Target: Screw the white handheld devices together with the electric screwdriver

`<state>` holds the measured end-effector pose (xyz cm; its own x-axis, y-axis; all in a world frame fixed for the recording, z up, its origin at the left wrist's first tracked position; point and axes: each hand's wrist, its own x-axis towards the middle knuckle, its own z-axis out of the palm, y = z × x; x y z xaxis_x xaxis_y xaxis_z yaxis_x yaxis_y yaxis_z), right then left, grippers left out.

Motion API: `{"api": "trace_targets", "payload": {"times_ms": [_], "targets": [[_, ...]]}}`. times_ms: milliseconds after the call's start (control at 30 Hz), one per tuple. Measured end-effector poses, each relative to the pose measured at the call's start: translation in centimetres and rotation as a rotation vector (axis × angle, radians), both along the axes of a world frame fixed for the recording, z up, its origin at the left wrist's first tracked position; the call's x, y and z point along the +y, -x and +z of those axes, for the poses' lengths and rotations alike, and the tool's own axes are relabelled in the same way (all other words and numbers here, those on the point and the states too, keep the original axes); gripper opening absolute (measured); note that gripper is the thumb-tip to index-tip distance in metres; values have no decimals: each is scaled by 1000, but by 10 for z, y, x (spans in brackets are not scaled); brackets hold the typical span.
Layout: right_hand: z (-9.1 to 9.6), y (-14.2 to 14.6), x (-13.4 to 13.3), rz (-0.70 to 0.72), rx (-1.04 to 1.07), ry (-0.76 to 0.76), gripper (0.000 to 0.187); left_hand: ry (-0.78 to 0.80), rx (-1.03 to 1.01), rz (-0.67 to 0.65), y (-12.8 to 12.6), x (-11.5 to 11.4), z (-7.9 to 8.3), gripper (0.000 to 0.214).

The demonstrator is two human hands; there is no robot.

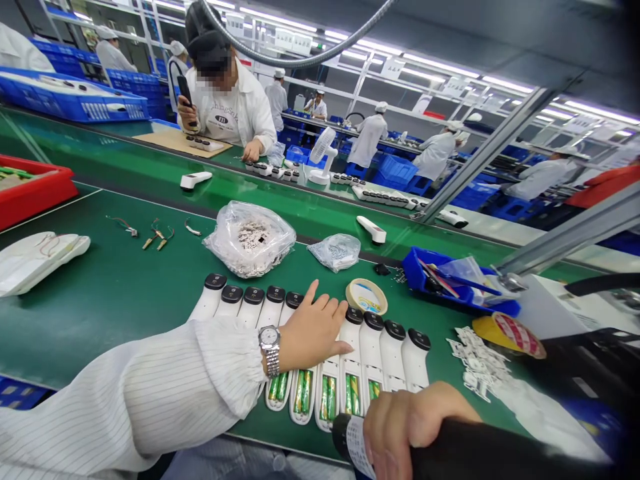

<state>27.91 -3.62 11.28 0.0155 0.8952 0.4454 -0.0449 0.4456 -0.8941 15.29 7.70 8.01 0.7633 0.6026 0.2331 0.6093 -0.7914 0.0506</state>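
Observation:
A row of several white handheld devices (pixel 350 353) with black heads lies on the green bench, most of their upper ends pointing away from me. Open compartments at the near ends show green batteries (pixel 328 397). My left hand (pixel 315 327) lies across the middle of the row, fingers spread, covering parts of some devices; whether it presses on them I cannot tell. At the lower right my right hand (pixel 410 427) is wrapped round a black cylindrical tool (pixel 341 437) with a white label. The tool's near end covers the lower part of the row's right side.
Behind the row are a clear bag of small parts (pixel 250 240), a smaller bag (pixel 336 252) and a tape roll (pixel 367 297). A blue bin (pixel 460 280) and white plastic pieces (pixel 477 363) sit right. A red tray (pixel 35 190) is left. A co-worker (pixel 230 100) sits opposite.

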Motion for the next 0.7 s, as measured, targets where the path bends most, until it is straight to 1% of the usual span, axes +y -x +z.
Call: {"api": "trace_targets", "payload": {"times_ms": [67,100,167,200,233,267,333,433,500,567,700], "targets": [[27,-10,11,36,27,-72,30,-7,-5,-3,0,0,0,68],[40,-15,19,-10,51,-85,29,-10,-9,-5,0,0,-1,67],[60,-26,39,-251,159,-156,24,-14,-15,-6,0,0,-1,67],[65,-32,51,-359,196,-185,20,-16,-19,-6,0,0,-2,67],[65,-39,65,-428,220,-216,17,-17,-21,-5,-1,0,-2,67],[63,-45,79,-472,231,-231,15,-16,-23,-4,-1,1,-3,67],[50,-57,105,-547,237,-261,13,-9,-22,-5,-1,1,-4,67],[27,-71,131,-591,228,-264,15,12,-21,-1,-2,1,-7,68],[17,-75,139,-596,230,-251,16,16,-32,3,-3,0,-8,68],[13,-76,142,-596,234,-238,16,25,-40,5,-3,0,-8,69],[17,-74,139,-583,240,-234,14,56,-29,6,-4,1,-6,68]]}}
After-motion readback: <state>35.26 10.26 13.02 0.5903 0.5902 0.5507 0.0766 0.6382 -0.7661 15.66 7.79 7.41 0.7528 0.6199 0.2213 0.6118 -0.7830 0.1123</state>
